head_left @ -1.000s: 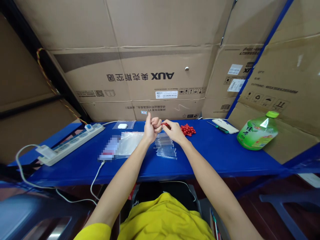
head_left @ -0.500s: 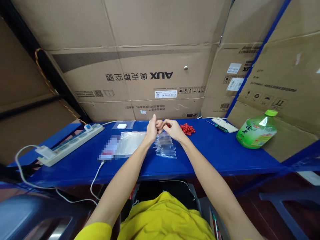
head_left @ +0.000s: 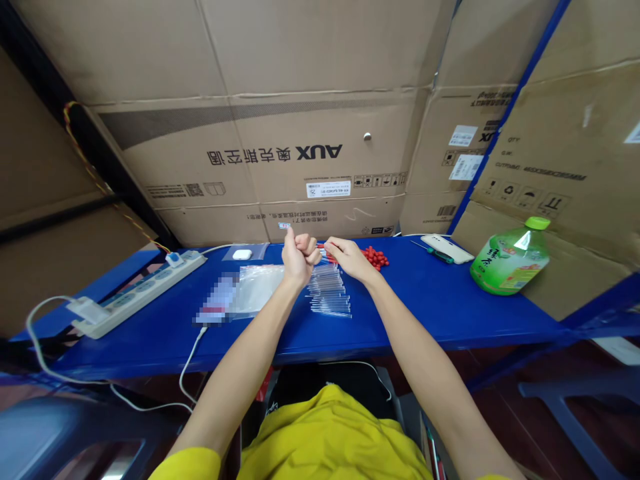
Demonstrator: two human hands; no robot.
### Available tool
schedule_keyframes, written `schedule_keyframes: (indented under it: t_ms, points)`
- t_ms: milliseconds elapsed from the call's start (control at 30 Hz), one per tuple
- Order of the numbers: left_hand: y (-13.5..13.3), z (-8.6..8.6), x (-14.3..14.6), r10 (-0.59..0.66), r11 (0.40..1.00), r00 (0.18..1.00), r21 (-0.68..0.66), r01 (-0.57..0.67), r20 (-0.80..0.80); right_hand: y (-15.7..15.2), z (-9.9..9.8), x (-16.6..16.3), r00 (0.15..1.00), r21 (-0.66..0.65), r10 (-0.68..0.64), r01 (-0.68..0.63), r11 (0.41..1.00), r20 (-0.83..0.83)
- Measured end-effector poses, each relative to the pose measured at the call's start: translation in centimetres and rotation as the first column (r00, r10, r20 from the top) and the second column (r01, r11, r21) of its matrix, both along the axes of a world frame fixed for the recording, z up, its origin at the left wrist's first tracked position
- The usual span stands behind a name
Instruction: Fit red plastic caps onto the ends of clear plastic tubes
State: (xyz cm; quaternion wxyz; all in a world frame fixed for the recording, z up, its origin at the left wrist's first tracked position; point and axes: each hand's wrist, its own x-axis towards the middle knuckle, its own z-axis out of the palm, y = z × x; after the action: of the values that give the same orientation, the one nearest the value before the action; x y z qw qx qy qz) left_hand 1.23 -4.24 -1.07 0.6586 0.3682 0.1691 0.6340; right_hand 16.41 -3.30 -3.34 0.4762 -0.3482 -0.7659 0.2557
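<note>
My left hand (head_left: 299, 259) is closed in a fist, thumb up, above the blue table beside a row of thin clear tubes (head_left: 329, 293). Whatever it holds is hidden by the fingers. My right hand (head_left: 350, 259) is closed in a pinch just to the right, its fingertips apart from the left fist. What sits in the pinch is too small to make out. Bits of red and pale thin pieces (head_left: 331, 256) show between the hands; I cannot tell whether they are held or lie behind. A pile of small red caps (head_left: 376, 258) lies to the right of my right hand.
Clear plastic bags (head_left: 257, 288) and a blurred-out phone (head_left: 218, 299) lie left of the tubes. Farther left is a power strip (head_left: 145, 292) with cables. An earphone case (head_left: 243, 255), a screwdriver (head_left: 443, 256), a white phone-like object (head_left: 453, 248) and a green bottle (head_left: 510, 260) stand around. Cardboard (head_left: 260, 60) walls the back.
My hands have come apart: the left fist has moved slightly left and turned, while the right hand stays almost in place. Red and pale pieces now show between them.
</note>
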Motion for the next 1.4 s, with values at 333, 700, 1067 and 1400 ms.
schedule_keyframes:
  t_ms: [333, 700, 1067, 1400]
  points:
    - [-0.4, -1.4, 3.3, 0.233, 0.969, 0.966, 0.112, -0.221, -0.115, -0.5, 0.8, -1.6, 0.923, 0.067, -0.355, 0.368, 0.927, -0.148]
    - [-1.3, 1.9, 2.4, 0.115, 0.991, 0.978, -0.092, -0.100, 0.174, 0.3, 1.1, 0.1, 0.859, 0.095, -0.471, 0.496, 0.863, -0.201]
    - [0.6, -0.5, 1.3, 0.596, 0.798, 0.737, 0.340, -0.498, -0.319, 0.5, 0.8, 1.6, 0.845, 0.271, -0.517, 0.534, 0.801, -0.138]
    - [-0.7, -0.7, 0.2, 0.895, 0.430, -0.048, 0.887, -0.166, -0.443, -0.7, 0.3, 0.8, 0.912, 0.379, -0.408, 0.387, 0.841, -0.025]
